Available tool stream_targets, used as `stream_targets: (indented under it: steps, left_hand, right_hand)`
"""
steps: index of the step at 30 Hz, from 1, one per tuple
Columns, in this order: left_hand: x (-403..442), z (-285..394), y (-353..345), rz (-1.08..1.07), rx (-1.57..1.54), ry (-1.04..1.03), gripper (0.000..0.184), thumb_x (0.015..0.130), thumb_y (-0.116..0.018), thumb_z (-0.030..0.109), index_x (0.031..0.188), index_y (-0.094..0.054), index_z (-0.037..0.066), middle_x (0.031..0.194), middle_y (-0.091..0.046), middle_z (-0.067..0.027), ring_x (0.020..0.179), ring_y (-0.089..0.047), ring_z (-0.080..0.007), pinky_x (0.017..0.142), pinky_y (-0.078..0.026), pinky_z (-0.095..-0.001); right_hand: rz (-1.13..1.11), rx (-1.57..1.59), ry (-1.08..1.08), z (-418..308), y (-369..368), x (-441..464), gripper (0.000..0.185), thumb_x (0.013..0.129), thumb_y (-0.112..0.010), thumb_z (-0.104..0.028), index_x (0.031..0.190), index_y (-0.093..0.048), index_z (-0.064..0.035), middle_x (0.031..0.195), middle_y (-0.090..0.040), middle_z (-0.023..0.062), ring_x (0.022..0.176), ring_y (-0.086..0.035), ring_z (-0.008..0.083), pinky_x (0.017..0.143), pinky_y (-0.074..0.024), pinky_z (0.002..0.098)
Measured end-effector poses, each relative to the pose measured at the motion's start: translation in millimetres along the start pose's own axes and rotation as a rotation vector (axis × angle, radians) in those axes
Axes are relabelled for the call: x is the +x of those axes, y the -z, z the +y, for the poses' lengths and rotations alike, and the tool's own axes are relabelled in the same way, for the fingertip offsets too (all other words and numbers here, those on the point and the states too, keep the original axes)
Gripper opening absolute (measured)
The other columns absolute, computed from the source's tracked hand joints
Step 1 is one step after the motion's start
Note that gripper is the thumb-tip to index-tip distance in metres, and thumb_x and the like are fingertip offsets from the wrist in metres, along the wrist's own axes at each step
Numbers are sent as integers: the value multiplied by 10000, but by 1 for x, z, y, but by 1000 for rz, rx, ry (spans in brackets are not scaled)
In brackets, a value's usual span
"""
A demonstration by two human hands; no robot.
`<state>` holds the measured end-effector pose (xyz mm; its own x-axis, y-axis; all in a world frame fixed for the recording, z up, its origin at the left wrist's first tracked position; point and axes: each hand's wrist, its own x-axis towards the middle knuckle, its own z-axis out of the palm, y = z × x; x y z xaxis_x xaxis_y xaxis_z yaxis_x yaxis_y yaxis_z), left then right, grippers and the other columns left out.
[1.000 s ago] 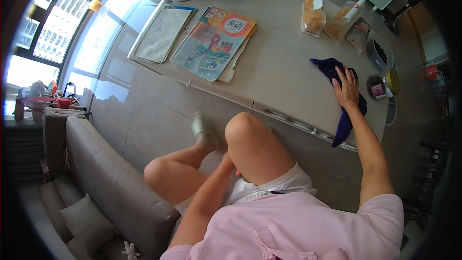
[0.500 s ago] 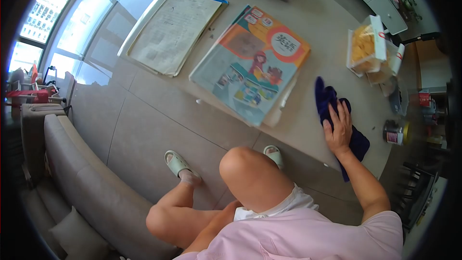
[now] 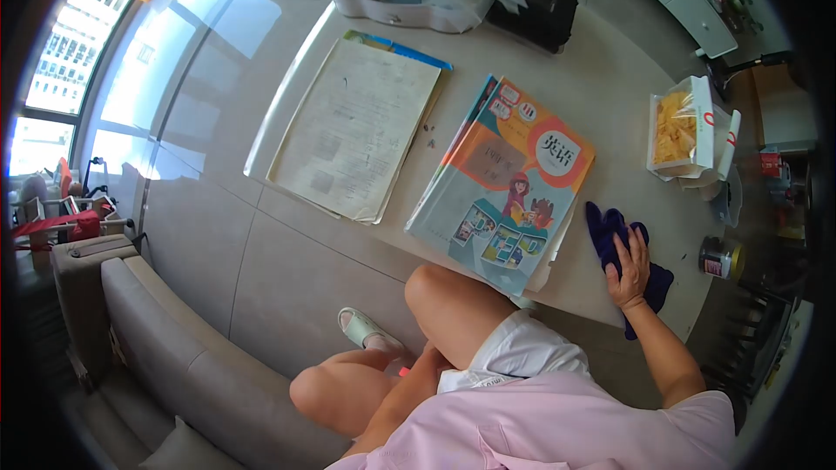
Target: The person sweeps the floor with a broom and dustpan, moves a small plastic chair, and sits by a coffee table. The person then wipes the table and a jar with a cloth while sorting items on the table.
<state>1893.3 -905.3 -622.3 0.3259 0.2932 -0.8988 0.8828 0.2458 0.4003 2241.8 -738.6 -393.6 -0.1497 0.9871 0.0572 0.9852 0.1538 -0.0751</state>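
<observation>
My right hand (image 3: pixel 629 274) lies flat on a crumpled dark purple cloth (image 3: pixel 605 224) near the table's right front edge. Its fingers are stretched out over the fabric, pressing it to the tabletop. Between my thighs rests my left hand (image 3: pixel 427 365), its fingers mostly hidden. A small red patch shows beside it, too little to name. Left of the cloth is a stack of textbooks (image 3: pixel 505 187) with an orange and teal cover on top. Farther left, worn paper sheets (image 3: pixel 357 126) lie over a blue-edged booklet.
A box of yellow snacks (image 3: pixel 675 126) and a lidded jar (image 3: pixel 719 258) stand on the table's right side. At the back are a white tray (image 3: pixel 409 16) with packets and a black case (image 3: pixel 544 9). A grey sofa (image 3: pixel 196 339) is at lower left.
The view has shifted, so the table and books appear lower and farther right. My right hand stays on the purple cloth. One knee has shifted, and one slipper is now hidden.
</observation>
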Motion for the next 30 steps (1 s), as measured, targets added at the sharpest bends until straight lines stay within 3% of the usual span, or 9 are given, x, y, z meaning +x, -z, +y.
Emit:
stream_targets:
  steps: [12, 14, 17, 19, 22, 25, 28, 30]
  left_hand:
    - [42, -54, 43, 274, 22, 47, 527, 799, -599, 434, 1180, -601, 70, 1182, -593, -181, 1113, -557, -339, 899, -470, -429]
    - [45, -64, 50, 347, 15, 61, 535, 798, -599, 438, 1188, -598, 71, 1196, -588, -184, 1129, -551, -342, 909, -467, -432]
    - [21, -53, 70, 438, -37, 82, 543, 805, -593, 431, 1210, -579, 69, 1184, -594, -195, 1116, -559, -351, 906, -471, -433]
    - [-45, -15, 98, 550, -142, 119, 527, 811, -592, 419, 1202, -580, 65, 1155, -605, -208, 1093, -571, -359, 898, -474, -432]
    - [-106, 2, 121, 740, -142, -29, 497, 815, -602, 392, 1171, -591, 46, 1098, -630, -213, 1042, -598, -365, 879, -483, -422]
    - [-148, 16, 142, 802, -146, -84, 475, 799, -647, 313, 1159, -596, 7, 1071, -649, -202, 1018, -628, -300, 861, -490, -366]
    - [-177, 36, 167, 942, -113, -186, 422, 801, -650, 291, 1120, -615, 18, 966, -680, -178, 941, -649, -334, 820, -505, -368]
    - [-188, 48, 184, 1038, -141, -263, 358, 810, -646, 253, 1075, -636, 13, 940, -687, -170, 901, -667, -310, 795, -512, -351]
  right_hand:
    - [117, 61, -78, -4, 3, -10, 488, 808, -530, -350, 1262, -553, -172, 1368, -451, 101, 1271, -389, 349, 1054, -318, 465]
    - [152, 93, -65, -4, 6, -12, 492, 783, -585, -280, 1261, -551, -168, 1367, -454, 83, 1267, -392, 338, 1052, -331, 439]
    - [168, 93, -66, 0, 5, -15, 486, 783, -605, -248, 1260, -551, -172, 1366, -456, 75, 1264, -394, 339, 1050, -338, 433]
    - [185, 93, -88, -1, 4, -13, 475, 792, -607, -256, 1257, -552, -175, 1361, -460, 72, 1261, -397, 338, 1047, -344, 432]
    - [231, 135, -127, 0, 7, -14, 455, 804, -610, -280, 1244, -562, -176, 1345, -475, 65, 1252, -411, 331, 1044, -349, 430]
    - [275, 149, -139, 7, 2, -11, 436, 810, -617, -305, 1226, -580, -178, 1332, -488, 68, 1239, -429, 324, 1038, -354, 432]
    - [308, 161, -143, 16, 0, -14, 435, 812, -622, -312, 1224, -584, -177, 1328, -491, 79, 1233, -437, 328, 1035, -354, 439]
    - [315, 175, -140, 16, -3, -18, 438, 812, -624, -315, 1223, -584, -172, 1328, -491, 81, 1230, -438, 329, 1034, -353, 443]
